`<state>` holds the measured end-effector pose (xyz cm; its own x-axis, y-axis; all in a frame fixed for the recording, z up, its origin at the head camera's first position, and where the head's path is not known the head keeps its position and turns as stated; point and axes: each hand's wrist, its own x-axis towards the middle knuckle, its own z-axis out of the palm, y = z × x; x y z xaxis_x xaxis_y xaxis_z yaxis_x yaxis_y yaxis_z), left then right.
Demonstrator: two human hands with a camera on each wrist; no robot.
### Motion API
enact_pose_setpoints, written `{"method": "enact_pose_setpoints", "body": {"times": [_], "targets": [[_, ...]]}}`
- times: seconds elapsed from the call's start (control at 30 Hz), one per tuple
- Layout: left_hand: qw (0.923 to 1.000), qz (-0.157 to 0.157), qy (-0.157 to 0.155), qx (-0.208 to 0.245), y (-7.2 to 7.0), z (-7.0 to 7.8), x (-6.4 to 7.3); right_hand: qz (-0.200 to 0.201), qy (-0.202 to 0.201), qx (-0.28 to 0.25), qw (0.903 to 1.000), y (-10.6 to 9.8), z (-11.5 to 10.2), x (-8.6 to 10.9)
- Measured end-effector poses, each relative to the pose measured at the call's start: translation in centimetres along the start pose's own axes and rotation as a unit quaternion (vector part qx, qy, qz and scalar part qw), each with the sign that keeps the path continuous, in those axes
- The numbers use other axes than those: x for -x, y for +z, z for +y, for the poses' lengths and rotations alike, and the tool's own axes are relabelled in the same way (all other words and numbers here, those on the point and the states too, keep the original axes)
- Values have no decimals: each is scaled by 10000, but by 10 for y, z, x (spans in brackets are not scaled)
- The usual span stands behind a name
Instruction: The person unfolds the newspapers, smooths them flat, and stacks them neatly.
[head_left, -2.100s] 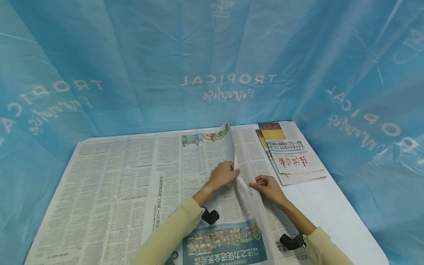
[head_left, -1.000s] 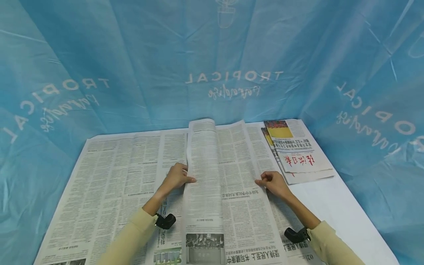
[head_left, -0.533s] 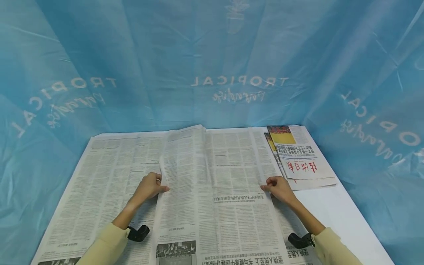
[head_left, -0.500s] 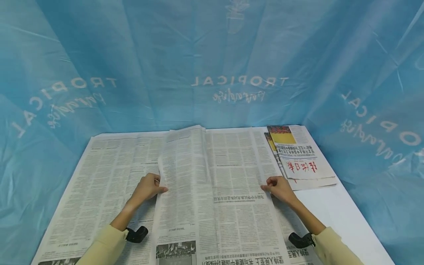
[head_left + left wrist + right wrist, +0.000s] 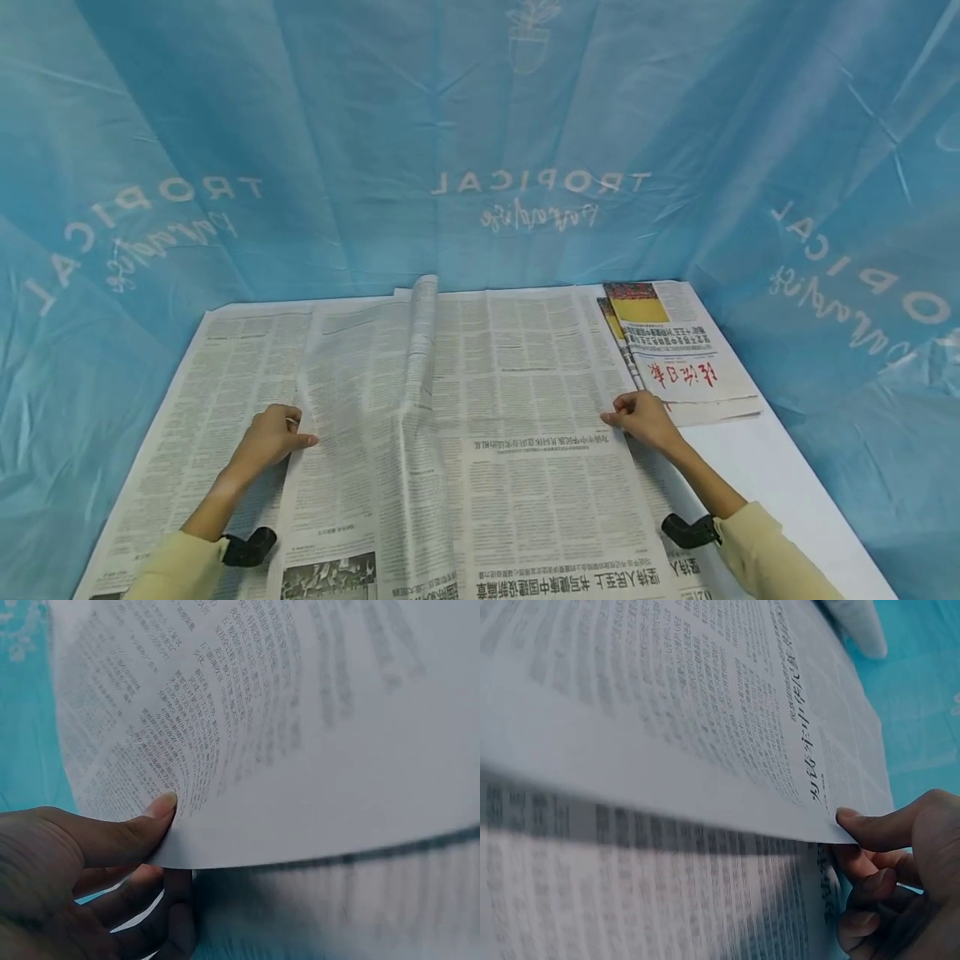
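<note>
A wide newspaper sheet (image 5: 525, 483) spans the middle of the table, raised along both side edges. My left hand (image 5: 270, 435) pinches its left edge; in the left wrist view the thumb (image 5: 135, 834) lies on top of the paper with the fingers curled beneath. At the opposite edge my right hand (image 5: 643, 417) pinches the sheet between thumb and forefinger, and the right wrist view shows the edge lifted over printed pages below. A rolled fold (image 5: 422, 350) stands up along the sheet's middle. More newspaper (image 5: 217, 392) lies flat underneath, showing at the left.
Folded newspapers (image 5: 678, 358) with red characters and a yellow picture lie stacked at the back right. White table surface (image 5: 757, 475) shows along the right side. A blue printed curtain (image 5: 480, 142) hangs behind and at both sides.
My left hand has drawn the sheet's left edge far to the left, unfolding it from the middle and covering the coloured page. The right hand keeps its pinch, shifted slightly right.
</note>
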<state>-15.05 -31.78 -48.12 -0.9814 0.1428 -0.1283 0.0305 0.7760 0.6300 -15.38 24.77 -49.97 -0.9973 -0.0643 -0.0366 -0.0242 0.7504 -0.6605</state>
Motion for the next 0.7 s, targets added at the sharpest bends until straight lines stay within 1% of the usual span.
{"method": "enact_pose_setpoints", "body": {"times": [0.17,0.27,0.4,0.5,0.7], "targets": [[9989,37,-326,-346,-13,-19,8,131,116,150,9997,-5,5,-2],[9965,62,-627,-546,-23,-28,11,208,181,250,9993,-8,8,-3],[9926,-26,-937,-774,-36,-39,16,259,277,421,9984,-10,11,-4],[9905,-91,-1009,-927,-45,-49,19,300,367,472,9978,-12,13,-4],[9849,35,-1311,-1131,-65,-77,25,422,371,491,9972,-18,17,-2]]}}
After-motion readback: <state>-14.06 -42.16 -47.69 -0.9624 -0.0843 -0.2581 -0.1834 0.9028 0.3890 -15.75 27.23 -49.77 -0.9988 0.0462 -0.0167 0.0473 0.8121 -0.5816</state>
